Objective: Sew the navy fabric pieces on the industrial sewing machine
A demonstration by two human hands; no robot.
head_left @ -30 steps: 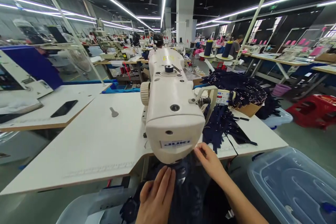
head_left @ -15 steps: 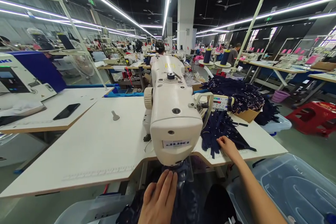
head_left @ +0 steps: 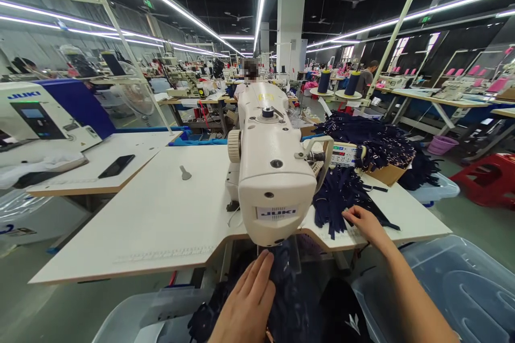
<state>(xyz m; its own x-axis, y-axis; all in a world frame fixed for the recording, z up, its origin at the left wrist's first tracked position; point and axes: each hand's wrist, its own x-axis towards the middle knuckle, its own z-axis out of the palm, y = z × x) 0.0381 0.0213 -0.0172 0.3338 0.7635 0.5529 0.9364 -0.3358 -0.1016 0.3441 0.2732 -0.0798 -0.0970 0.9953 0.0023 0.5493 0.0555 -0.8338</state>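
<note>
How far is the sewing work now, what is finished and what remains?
Finished pieces cannot be told apart. In hand: the left hand presses dark navy fabric under the head of the sewing machine, while the right hand touches the loose navy strips on the table. Left: a full cardboard box of similar pieces behind.

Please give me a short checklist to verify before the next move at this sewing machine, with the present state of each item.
1. Left hand flat on the dark fabric below the machine head: ok.
2. Right hand on the pile of dark strips on the table: ok.
3. A strip gripped by the right hand: cannot tell.
4. Fingers away from the needle: cannot tell, the needle is hidden by the machine head.
5. Fabric lying smooth under the presser foot: cannot tell.
</note>
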